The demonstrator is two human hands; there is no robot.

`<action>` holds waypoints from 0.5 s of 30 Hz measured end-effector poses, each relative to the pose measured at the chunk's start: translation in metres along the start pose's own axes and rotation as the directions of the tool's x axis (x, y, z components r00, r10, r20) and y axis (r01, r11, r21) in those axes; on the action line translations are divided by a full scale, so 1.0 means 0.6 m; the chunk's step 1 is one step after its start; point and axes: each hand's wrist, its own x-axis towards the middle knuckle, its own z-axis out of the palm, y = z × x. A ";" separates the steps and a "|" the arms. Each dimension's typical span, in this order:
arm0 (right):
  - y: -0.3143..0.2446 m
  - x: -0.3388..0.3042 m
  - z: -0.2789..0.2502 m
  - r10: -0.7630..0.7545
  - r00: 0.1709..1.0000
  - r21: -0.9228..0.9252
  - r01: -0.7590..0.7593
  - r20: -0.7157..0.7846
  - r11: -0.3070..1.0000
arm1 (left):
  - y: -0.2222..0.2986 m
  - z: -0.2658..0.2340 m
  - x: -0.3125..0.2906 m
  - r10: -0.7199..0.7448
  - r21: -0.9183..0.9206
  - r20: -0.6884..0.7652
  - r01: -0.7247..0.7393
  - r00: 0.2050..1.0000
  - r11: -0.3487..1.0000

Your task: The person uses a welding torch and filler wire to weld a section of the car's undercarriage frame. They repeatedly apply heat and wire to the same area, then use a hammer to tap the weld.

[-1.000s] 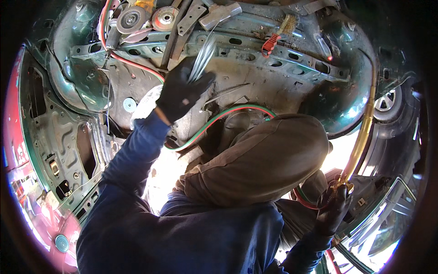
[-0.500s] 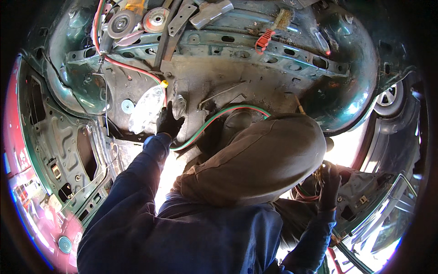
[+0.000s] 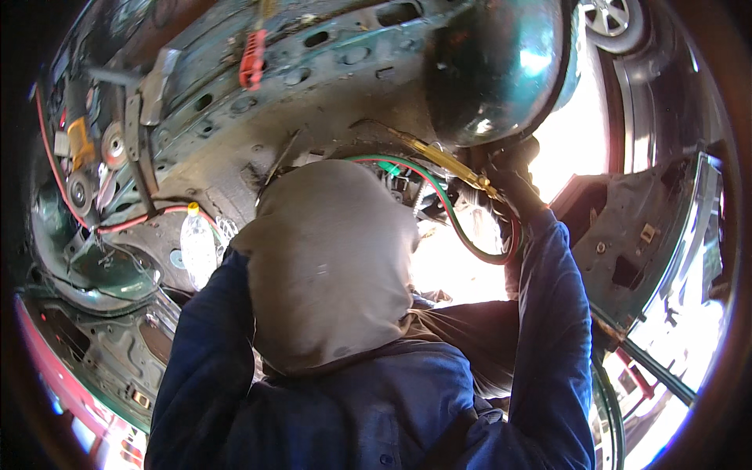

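Observation:
My gloved right hand (image 3: 515,182) is closed around the valve end of a brass gas torch (image 3: 442,159), beside the rounded green wheel housing. The torch's thin curved nozzle points left over the grimy metal floor. A red and green twin hose (image 3: 462,229) loops below it. Of my left arm only the blue sleeve shows; the hand is hidden behind my raised knee. Close to where that sleeve ends stands a clear plastic bottle (image 3: 198,244) with a yellow cap.
To the left lie an angle grinder (image 3: 81,149), a loose disc (image 3: 114,146) and a hammer (image 3: 159,86). A red-handled wire brush (image 3: 252,61) rests on the perforated green crossmember. Detached door panels (image 3: 627,227) stand on both sides. A car wheel (image 3: 609,19) shows at the upper right.
My right hand has risen from beside my knee to the wheel housing, bringing the torch into view. My left hand has gone behind the knee. The view has swung right.

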 end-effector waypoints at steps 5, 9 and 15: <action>0.040 -0.058 0.053 -0.043 0.999 -0.110 0.042 -0.009 0.993 | 0.014 0.008 0.036 0.018 0.044 0.010 -0.018 1.000 0.999; -0.016 -0.052 0.036 0.145 0.931 0.033 -0.142 -0.336 0.989 | 0.019 0.013 0.049 0.000 0.070 0.008 -0.001 1.000 0.998; -0.188 -0.093 0.101 0.371 0.927 0.660 -0.245 -0.054 0.710 | 0.037 0.025 0.086 0.002 0.046 -0.014 -0.001 1.000 0.999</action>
